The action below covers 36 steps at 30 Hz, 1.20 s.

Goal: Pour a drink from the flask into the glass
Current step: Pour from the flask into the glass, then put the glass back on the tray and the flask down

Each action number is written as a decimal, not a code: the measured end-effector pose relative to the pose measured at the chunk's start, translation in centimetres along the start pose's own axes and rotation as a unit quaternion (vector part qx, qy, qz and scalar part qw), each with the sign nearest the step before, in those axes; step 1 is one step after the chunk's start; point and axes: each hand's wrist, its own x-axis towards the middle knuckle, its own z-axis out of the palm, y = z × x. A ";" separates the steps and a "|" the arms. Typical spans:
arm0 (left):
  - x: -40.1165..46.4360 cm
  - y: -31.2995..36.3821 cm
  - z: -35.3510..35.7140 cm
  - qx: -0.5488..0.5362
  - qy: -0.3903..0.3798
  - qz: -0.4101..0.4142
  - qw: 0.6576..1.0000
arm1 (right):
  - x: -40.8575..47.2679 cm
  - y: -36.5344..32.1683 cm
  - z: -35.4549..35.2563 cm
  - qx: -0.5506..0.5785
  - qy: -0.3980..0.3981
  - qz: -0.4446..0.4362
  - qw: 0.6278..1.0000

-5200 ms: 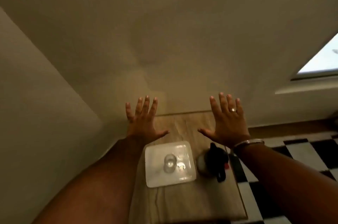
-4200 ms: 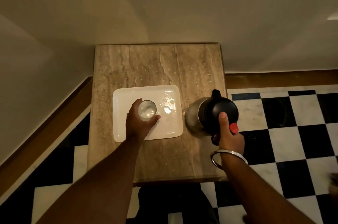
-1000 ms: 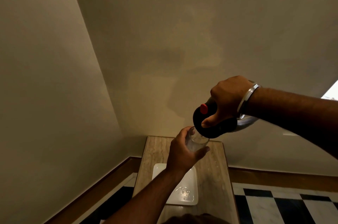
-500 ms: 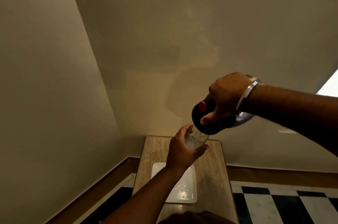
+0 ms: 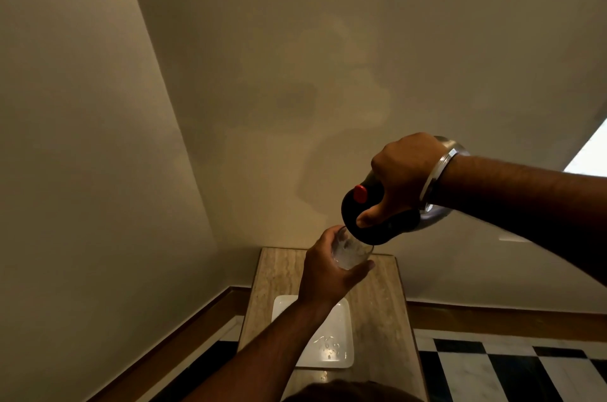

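Pouring step, seen from the head camera. The right hand [image 5: 402,181] grips the handle of the steel flask with black lid and red button [image 5: 377,221], tipped so its spout meets the rim of the clear drinking glass [image 5: 351,252], which the left hand [image 5: 328,273] holds wrapped, raised above the marble-patterned worktop [image 5: 377,303] and white rectangular tray [image 5: 335,329]. For a clean pour, keep the glass level under the spout and ease the tilt back as it fills; the liquid level is unclear.
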 end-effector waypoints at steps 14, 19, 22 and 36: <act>-0.7 0.2 -0.1 0.015 -0.005 0.002 1.000 | -0.6 0.0 0.6 0.007 -0.009 0.008 1.000; -0.8 -0.2 -0.1 0.020 -0.009 -0.005 1.000 | -0.5 0.1 1.4 0.028 -0.024 0.019 0.999; -0.9 -0.7 0.0 0.021 -0.015 -0.009 1.000 | -0.4 0.1 2.0 0.035 -0.033 0.027 0.998; 0.0 -4.5 -0.5 0.050 -0.034 -0.079 0.995 | 0.0 1.0 8.7 0.358 -0.101 0.201 0.906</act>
